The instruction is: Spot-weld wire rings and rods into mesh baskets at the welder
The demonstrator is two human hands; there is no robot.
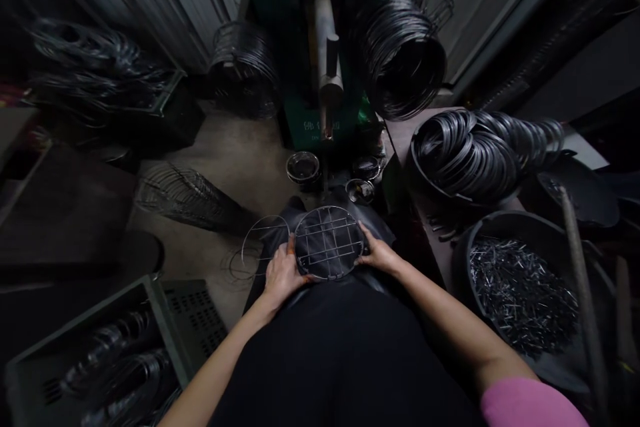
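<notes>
A round wire grid point(329, 241), a ring crossed by welded bars, lies on my dark lap. My left hand point(283, 273) grips its left rim, fingers curled over the edge. My right hand point(379, 254) clasps the right rim the same way. A second round wire ring point(263, 240) with a few cross wires sits just left of the grid, partly under it. Ahead stands a green machine point(320, 47) with a vertical metal rod point(327, 57) pointing down towards my knees.
A pile of black rings point(475, 153) fills a basin on the right. A dark tub point(525, 293) of short wire pieces sits nearer. Wire coils point(405, 57) hang beside the machine. Small tins point(303, 167) stand on the floor. A grey crate point(100, 360) with rings is lower left.
</notes>
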